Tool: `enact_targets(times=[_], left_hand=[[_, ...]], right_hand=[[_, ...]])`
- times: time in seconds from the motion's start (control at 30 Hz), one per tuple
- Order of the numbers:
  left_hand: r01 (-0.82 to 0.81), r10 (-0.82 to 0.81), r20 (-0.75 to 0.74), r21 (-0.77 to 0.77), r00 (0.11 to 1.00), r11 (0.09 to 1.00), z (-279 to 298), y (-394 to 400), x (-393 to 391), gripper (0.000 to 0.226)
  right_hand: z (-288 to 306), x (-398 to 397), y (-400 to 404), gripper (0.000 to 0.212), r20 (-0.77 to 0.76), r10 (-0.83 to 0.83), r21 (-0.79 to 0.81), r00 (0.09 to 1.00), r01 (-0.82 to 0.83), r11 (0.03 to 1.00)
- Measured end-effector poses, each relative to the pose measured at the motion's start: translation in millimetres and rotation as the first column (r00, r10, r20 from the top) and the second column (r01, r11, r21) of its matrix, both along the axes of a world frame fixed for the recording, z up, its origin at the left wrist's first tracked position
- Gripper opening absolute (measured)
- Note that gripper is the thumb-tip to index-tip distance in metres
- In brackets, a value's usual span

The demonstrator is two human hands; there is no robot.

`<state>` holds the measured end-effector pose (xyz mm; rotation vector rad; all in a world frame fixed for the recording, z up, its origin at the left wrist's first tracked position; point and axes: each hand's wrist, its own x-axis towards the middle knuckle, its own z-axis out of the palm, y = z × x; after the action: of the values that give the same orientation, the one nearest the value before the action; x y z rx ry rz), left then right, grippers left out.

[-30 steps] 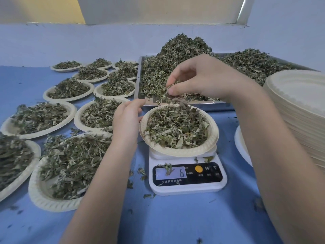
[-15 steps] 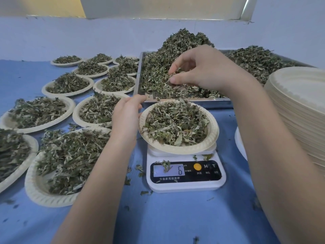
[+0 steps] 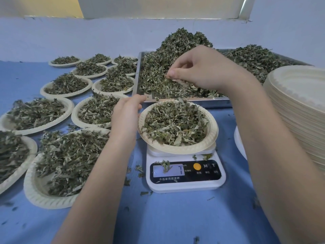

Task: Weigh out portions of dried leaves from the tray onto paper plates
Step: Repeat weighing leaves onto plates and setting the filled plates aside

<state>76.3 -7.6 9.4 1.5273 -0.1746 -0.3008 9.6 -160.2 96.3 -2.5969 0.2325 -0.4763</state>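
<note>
A paper plate (image 3: 209, 140) heaped with dried leaves sits on a white kitchen scale (image 3: 184, 184) whose display is partly covered by a leaf. My left hand (image 3: 125, 117) rests against the plate's left rim, fingers relaxed. My right hand (image 3: 198, 69) hovers over the metal tray (image 3: 139, 74) behind the scale, its thumb and fingers pinching a small bunch of dried leaves (image 3: 171, 80) just above the tray's pile (image 3: 184, 41).
Several filled paper plates (image 3: 35, 189) cover the blue table on the left. A tall stack of empty plates (image 3: 299, 106) stands at the right, close to my right forearm. Loose leaf bits lie scattered around the scale. A wall runs behind the tray.
My right hand has moved back from over the plate to over the tray, pinching leaves. The scale's last digit has changed from 6. My left hand stays at the rim.
</note>
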Motion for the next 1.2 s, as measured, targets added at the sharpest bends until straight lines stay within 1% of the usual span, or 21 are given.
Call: enact_targets(times=[0.07, 0.1, 0.13, 0.17, 0.2, 0.23, 0.27, 0.3, 0.4, 0.5, 0.57, 0.6, 0.67, 0.77, 0.8, 0.87, 0.9, 0.93, 1.03, 1.13, 1.2], left_hand=[[0.005, -0.005, 0.004, 0.013, 1.000, 1.000, -1, -1, -1, 0.021], [0.009, -0.009, 0.003, 0.020, 1.000, 1.000, 0, -2, -2, 0.023], [0.012, -0.012, 0.000, 0.021, 1.000, 1.000, 0, -2, -2, 0.022], [0.013, -0.012, -0.004, 0.020, 1.000, 1.000, 0, -2, -2, 0.019], [0.013, -0.013, -0.002, 0.021, 1.000, 1.000, -1, -3, -2, 0.015], [0.015, -0.015, 0.002, 0.025, 1.000, 1.000, -1, -3, -3, 0.013], [0.015, -0.015, 0.004, 0.028, 1.000, 1.000, -1, -3, -3, 0.015], [0.011, -0.011, 0.004, 0.027, 1.000, 1.000, -1, -3, -3, 0.017], [0.004, -0.004, 0.001, 0.020, 1.000, 1.000, 0, -2, -3, 0.025], [0.011, -0.011, 0.011, 0.044, 1.000, 0.999, 2, -2, -5, 0.018], [0.033, -0.034, 0.020, 0.075, 0.999, 0.997, 4, -3, -8, 0.024], [0.045, -0.048, 0.025, 0.093, 0.999, 0.995, 4, -3, -9, 0.028], [0.061, -0.065, 0.032, 0.110, 0.997, 0.992, 3, -2, -13, 0.029], [0.066, -0.067, 0.002, 0.099, 0.998, 0.993, -5, -3, -20, 0.042], [0.060, -0.060, 0.000, 0.095, 0.998, 0.994, -7, -4, -23, 0.042], [0.025, -0.028, 0.048, 0.075, 0.998, 0.997, -8, -5, -32, 0.034], [-0.003, -0.003, 0.085, 0.076, 0.996, 0.997, -6, -5, -35, 0.031], [-0.030, 0.022, 0.117, 0.073, 0.993, 0.997, -2, -5, -36, 0.034], [-0.109, 0.099, 0.165, 0.056, 0.981, 0.992, 13, 4, -26, 0.042], [-0.173, 0.161, 0.165, 0.057, 0.973, 0.983, 32, 18, -5, 0.043], [-0.216, 0.206, 0.136, 0.057, 0.969, 0.975, 42, 31, 14, 0.042]], right_hand=[[-4, 17, -9, 0.016, 0.081, -0.109, -0.079, 0.991, 0.115, 0.990], [-6, 27, -12, 0.017, 0.092, -0.169, -0.092, 0.981, 0.177, 0.980], [-8, 36, -14, 0.022, 0.052, -0.209, -0.098, 0.977, 0.213, 0.972], [-12, 43, -16, 0.032, -0.062, -0.228, -0.124, 0.972, 0.219, 0.968], [-17, 49, -17, 0.045, -0.229, -0.231, -0.163, 0.946, 0.197, 0.967], [-21, 51, -19, 0.056, -0.369, -0.229, -0.213, 0.901, 0.158, 0.964], [-24, 51, -19, 0.060, -0.442, -0.215, -0.240, 0.871, 0.116, 0.964], [-26, 50, -19, 0.062, -0.468, -0.198, -0.230, 0.861, 0.098, 0.968], [-26, 37, -17, 0.065, -0.406, -0.169, -0.122, 0.898, 0.131, 0.984], [-29, 16, -13, 0.066, -0.367, -0.157, -0.035, 0.917, 0.155, 0.987], [-32, 1, -9, 0.070, -0.345, -0.160, 0.052, 0.925, 0.190, 0.980], [-35, -5, -8, 0.072, -0.336, -0.176, 0.089, 0.925, 0.217, 0.972], [-42, -17, -4, 0.077, -0.335, -0.224, 0.143, 0.915, 0.284, 0.948], [-55, -31, 2, 0.081, -0.352, -0.271, 0.218, 0.896, 0.360, 0.907], [-58, -33, 5, 0.081, -0.353, -0.279, 0.257, 0.893, 0.380, 0.888], [-63, -35, 10, 0.079, -0.327, -0.298, 0.354, 0.897, 0.409, 0.841], [-63, -36, 12, 0.079, -0.301, -0.306, 0.401, 0.903, 0.411, 0.818], [-62, -35, 14, 0.080, -0.261, -0.315, 0.442, 0.913, 0.403, 0.802], [-49, -28, 21, 0.076, -0.137, -0.327, 0.482, 0.935, 0.352, 0.803], [-32, -7, 34, 0.071, -0.092, -0.296, 0.505, 0.951, 0.301, 0.809], [-23, 13, 46, 0.059, -0.050, -0.256, 0.506, 0.965, 0.246, 0.827]])
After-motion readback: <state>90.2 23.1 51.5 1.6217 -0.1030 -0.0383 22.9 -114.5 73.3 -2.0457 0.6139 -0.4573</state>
